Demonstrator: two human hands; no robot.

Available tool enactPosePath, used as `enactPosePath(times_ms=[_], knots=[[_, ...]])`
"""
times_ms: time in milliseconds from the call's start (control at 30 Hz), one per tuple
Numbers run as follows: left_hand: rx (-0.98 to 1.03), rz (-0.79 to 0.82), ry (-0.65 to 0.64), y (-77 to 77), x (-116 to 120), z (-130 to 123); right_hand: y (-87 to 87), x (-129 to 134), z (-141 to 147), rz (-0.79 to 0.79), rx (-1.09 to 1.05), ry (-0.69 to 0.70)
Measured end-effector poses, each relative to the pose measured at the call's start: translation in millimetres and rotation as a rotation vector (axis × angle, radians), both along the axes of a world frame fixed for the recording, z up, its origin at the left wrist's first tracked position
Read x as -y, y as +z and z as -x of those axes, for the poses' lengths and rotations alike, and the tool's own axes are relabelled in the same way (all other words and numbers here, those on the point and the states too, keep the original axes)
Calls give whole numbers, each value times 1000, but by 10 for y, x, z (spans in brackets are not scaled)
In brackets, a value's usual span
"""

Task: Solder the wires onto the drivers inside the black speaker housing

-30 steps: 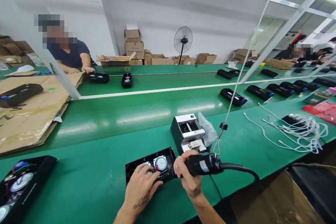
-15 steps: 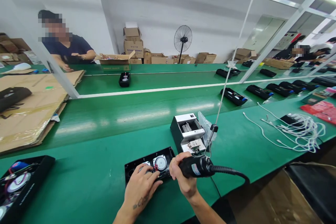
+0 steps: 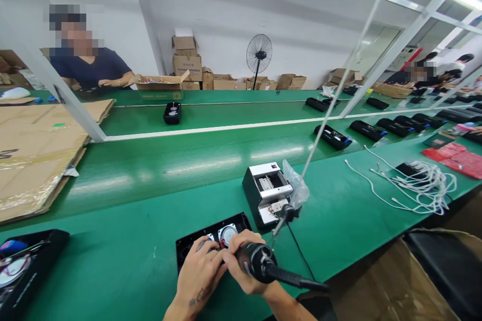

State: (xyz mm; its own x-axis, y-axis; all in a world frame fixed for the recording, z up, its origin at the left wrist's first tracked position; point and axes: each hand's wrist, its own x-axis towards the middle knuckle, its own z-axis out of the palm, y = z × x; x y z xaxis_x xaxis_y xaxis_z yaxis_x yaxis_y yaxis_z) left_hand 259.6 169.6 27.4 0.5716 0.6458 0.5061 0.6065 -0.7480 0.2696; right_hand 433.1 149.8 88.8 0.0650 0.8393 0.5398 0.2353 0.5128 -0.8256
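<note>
Sitting at the near edge of the green bench (image 3: 150,256), at about 6 o'clock in the view, an open black speaker housing (image 3: 211,238) is being worked on, with two round silvery drivers and some red wiring exposed inside. It's pinned flat by the left hand (image 3: 201,273), fingers curled together and pressed down on its near rim. An electric screwdriver (image 3: 259,263) is wrapped tight in the right hand (image 3: 241,266), fingers closed around the barrel, tip hidden behind the knuckles, so the exact screw spot can't be made out. Probably a light, stiff plastic shell, a bit slidey on that mat; it's best gripped by the outer rim, since the cones and thin wires look easy to damage. A hanging cord (image 3: 339,85) runs up from the tool toward 1 o'clock. Just beyond, at 12 o'clock, a small white-and-black screw feeder (image 3: 265,193) is parked with a crumpled plastic bag (image 3: 297,185) touching its right side. White cables (image 3: 417,185) are tangled at 3 o'clock, more black housings (image 3: 333,138) are lined up at 2 o'clock, and cardboard (image 3: 33,145) is laid out at 10 o'clock.
</note>
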Motion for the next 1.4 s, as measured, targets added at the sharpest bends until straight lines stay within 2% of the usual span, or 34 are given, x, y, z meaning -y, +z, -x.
enactPosePath(times_ms=[67,133,300,467,567,733,867,1067,1200,1400], knots=[[-6,4,2,-17,-2,-8,88,-46,26,-56,63,10],[-36,19,23,-14,5,-15,132,-118,39,-30,-23,39],[-193,90,60,46,24,-26,75,-261,2,170,-356,231],[-316,132,39,60,-17,-16,32,-271,-44,196,-501,470],[-303,72,17,42,-37,-9,75,-270,-32,206,-508,526],[-260,-23,21,0,-11,-4,165,-274,19,208,-380,477],[-241,-8,3,9,5,2,201,-252,54,213,-309,417],[-236,44,-55,54,0,-16,216,-203,58,157,-240,222],[-210,0,-47,-1,13,-31,228,-187,27,118,-240,195],[-246,-22,-65,-77,9,-20,245,-137,4,33,-108,117]])
